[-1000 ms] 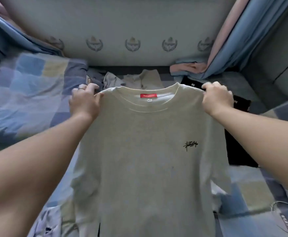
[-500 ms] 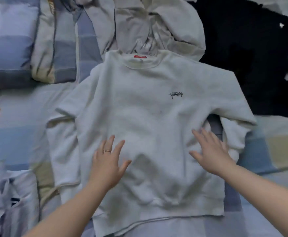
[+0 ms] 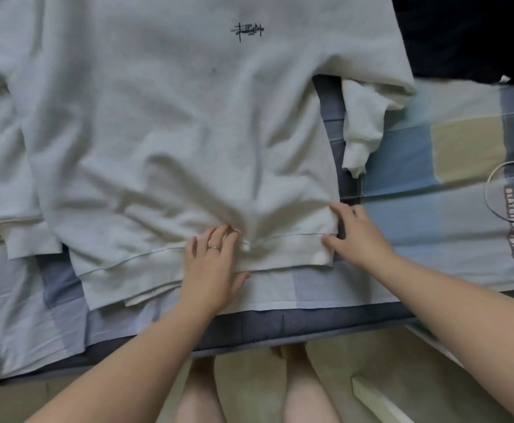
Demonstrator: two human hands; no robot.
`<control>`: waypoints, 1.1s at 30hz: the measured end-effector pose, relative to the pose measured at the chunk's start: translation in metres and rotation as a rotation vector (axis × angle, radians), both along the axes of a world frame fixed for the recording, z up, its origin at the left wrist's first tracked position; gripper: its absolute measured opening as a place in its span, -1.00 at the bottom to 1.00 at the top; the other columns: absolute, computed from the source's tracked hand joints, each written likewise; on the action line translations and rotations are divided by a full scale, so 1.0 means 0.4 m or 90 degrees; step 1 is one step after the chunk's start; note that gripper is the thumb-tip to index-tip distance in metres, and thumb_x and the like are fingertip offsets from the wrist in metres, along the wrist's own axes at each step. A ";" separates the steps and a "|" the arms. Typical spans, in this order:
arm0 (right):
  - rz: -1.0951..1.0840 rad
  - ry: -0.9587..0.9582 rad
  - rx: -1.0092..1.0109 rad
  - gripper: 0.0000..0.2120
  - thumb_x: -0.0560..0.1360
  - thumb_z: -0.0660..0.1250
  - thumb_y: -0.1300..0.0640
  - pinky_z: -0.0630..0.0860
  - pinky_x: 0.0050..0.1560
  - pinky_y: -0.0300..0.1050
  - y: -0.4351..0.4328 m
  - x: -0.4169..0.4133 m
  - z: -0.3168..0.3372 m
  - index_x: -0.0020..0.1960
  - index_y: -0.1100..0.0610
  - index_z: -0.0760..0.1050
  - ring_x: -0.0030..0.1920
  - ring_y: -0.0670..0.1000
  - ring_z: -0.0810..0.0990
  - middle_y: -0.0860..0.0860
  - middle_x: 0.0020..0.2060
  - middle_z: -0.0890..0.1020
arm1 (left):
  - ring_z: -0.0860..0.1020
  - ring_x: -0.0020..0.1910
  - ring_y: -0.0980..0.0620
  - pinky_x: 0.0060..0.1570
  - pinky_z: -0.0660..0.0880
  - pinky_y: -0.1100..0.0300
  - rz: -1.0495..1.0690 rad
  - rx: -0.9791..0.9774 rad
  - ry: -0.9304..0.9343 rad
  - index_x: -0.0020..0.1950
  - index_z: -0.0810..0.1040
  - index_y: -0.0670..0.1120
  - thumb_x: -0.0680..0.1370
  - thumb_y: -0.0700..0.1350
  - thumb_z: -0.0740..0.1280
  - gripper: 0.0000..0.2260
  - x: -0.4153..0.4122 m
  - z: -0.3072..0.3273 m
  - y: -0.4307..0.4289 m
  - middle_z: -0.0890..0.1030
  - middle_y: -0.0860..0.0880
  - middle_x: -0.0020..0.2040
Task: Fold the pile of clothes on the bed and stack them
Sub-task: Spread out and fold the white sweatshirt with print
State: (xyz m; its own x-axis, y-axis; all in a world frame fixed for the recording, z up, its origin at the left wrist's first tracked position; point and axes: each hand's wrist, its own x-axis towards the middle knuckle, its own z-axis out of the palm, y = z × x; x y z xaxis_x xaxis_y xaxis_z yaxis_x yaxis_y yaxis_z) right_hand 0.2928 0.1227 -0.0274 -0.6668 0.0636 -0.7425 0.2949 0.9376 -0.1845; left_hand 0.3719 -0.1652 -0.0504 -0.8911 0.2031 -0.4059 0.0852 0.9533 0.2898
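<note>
Head view: left hand and right hand lie flat, fingers straight, gripping nothing, pressing the hem of one white cotton sweatshirt. Beyond the right fingers lies one black garment. Underneath is a blue checked bed cover; nearer, beige floor.

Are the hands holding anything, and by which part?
Nothing is gripped: the left hand presses the white sweatshirt at its hem; the right hand touches its bottom right corner.

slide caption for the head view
Left hand and right hand rest at the hem of a white sweatshirt spread on the bed.
</note>
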 end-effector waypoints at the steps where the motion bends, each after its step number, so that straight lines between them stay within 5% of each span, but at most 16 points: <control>1: -0.025 0.021 -0.026 -0.34 0.51 0.39 -0.13 0.50 0.16 0.09 0.000 0.001 -0.009 0.51 -0.09 0.16 0.27 0.15 0.47 0.05 0.38 0.38 | 0.38 0.37 -0.18 0.34 0.28 -0.16 0.004 0.006 0.012 0.36 0.44 -0.02 0.31 0.13 0.57 -0.31 -0.010 -0.005 0.034 0.43 -0.10 0.42; 9: -0.421 0.136 -0.193 -0.57 0.52 0.40 0.16 0.38 -0.13 -0.09 0.003 0.005 -0.079 0.30 0.08 0.29 -0.08 0.08 0.54 0.00 -0.16 0.55 | 0.53 -0.05 -0.21 -0.08 0.37 -0.03 -0.007 -0.070 0.098 0.01 0.56 -0.06 0.40 -0.05 0.48 -0.76 -0.081 -0.084 0.151 0.59 -0.08 -0.06; 12: -0.396 0.105 -0.133 -0.90 0.55 0.37 0.15 0.37 -0.30 -0.14 0.061 0.042 -0.081 0.01 0.16 0.51 -0.18 0.09 0.52 0.01 -0.27 0.55 | 0.53 -0.15 -0.20 -0.16 0.35 0.00 -0.025 -0.028 0.094 -0.08 0.54 -0.07 0.47 -0.04 0.46 -0.84 -0.067 -0.081 0.158 0.59 -0.06 -0.16; 13: -0.402 0.085 -0.116 -0.87 0.54 0.37 0.13 0.40 -0.29 -0.13 0.078 0.055 -0.079 -0.10 0.19 0.52 -0.19 0.13 0.54 0.06 -0.28 0.57 | 0.53 -0.16 -0.19 -0.17 0.36 0.00 -0.038 -0.011 0.078 -0.09 0.53 -0.07 0.48 -0.02 0.46 -0.83 -0.058 -0.075 0.161 0.58 -0.05 -0.17; 17: -0.473 -0.019 -0.183 -0.82 0.44 0.43 0.00 0.64 0.00 0.21 0.098 0.083 -0.088 -0.14 0.07 0.50 -0.06 0.18 0.67 0.11 -0.14 0.67 | 0.53 -0.01 -0.20 -0.02 0.40 -0.05 -0.065 0.008 0.016 0.05 0.57 -0.05 0.45 0.04 0.48 -0.73 -0.033 -0.046 0.151 0.58 -0.07 0.00; 22: -0.442 0.017 -0.102 -0.80 0.53 0.37 0.18 0.45 -0.15 -0.08 0.114 0.083 -0.028 -0.27 0.10 0.49 -0.15 0.12 0.57 0.03 -0.31 0.58 | 0.41 0.30 -0.17 0.24 0.33 -0.10 0.004 0.006 -0.013 0.22 0.53 0.02 0.47 0.07 0.47 -0.64 -0.010 0.004 0.100 0.50 -0.04 0.30; 24: -0.425 0.032 -0.044 -0.95 0.52 0.36 0.19 0.45 -0.08 -0.07 0.112 0.080 -0.012 -0.08 0.17 0.52 -0.02 0.17 0.59 0.10 -0.12 0.63 | 0.32 0.41 -0.17 0.31 0.28 -0.12 0.079 -0.015 -0.031 0.28 0.51 0.02 0.50 0.07 0.44 -0.62 0.002 0.022 0.058 0.44 -0.06 0.40; 27: -0.241 0.117 0.059 -0.52 0.50 0.35 0.17 0.37 0.28 0.11 0.040 0.079 0.030 0.40 0.12 0.33 0.32 0.21 0.39 0.11 0.34 0.41 | 0.22 0.50 -0.20 0.41 0.20 -0.17 0.236 -0.052 -0.038 0.38 0.45 0.01 0.55 0.09 0.39 -0.57 0.022 0.040 -0.029 0.32 -0.08 0.51; 30: -0.010 0.218 -0.006 -0.41 0.50 0.34 0.13 0.26 0.37 0.14 -0.085 0.081 0.066 0.50 0.05 0.27 0.40 0.16 0.27 0.04 0.45 0.29 | 0.12 0.56 -0.19 0.47 0.10 -0.18 0.438 -0.071 -0.019 0.49 0.33 -0.01 0.57 0.12 0.36 -0.47 0.036 0.051 -0.128 0.18 -0.07 0.59; 33: 0.169 0.158 -0.096 -0.35 0.52 0.30 0.13 0.18 0.44 0.10 -0.242 0.086 0.059 0.57 -0.01 0.20 0.50 0.11 0.17 0.02 0.54 0.22 | 0.18 0.52 -0.21 0.43 0.17 -0.17 0.651 -0.052 0.002 0.56 0.21 -0.07 0.56 0.16 0.35 -0.34 0.039 0.051 -0.226 0.14 -0.09 0.60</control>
State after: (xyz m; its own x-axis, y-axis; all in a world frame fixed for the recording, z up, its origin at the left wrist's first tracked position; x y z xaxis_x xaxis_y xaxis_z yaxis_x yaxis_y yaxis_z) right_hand 0.3271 0.0258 -0.0037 -0.8061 -0.2334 -0.5438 -0.0260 0.9320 -0.3615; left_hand 0.3877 -0.2556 -0.0302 -0.6236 -0.6823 -0.3815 -0.7784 0.5869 0.2227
